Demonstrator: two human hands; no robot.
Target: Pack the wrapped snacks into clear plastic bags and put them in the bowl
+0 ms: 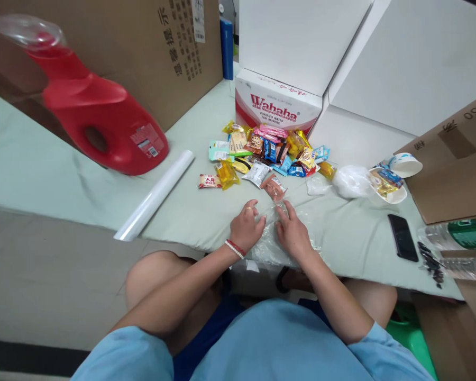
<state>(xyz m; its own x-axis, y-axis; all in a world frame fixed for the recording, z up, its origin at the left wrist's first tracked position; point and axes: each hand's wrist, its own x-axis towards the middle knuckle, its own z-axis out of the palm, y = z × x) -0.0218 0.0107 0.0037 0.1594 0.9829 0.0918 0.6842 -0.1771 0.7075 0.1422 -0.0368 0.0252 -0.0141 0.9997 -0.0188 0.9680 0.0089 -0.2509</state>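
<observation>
In the head view, the clear plastic point(271, 244) lies between the left hand point(246, 228), half curled, and the right hand point(294, 232), fingers extended; whether either pinches it, I cannot tell. A brown packet point(274, 186) is just beyond.

Head Camera: Position and Facing

The head-worn view looks forward and down past the light-blue fabric shirt point(277, 344). The bare left hand point(244, 230) and bare right hand point(294, 235) appear near, mid-frame, over the pale-green cloth-covered bench point(198, 211).
</observation>
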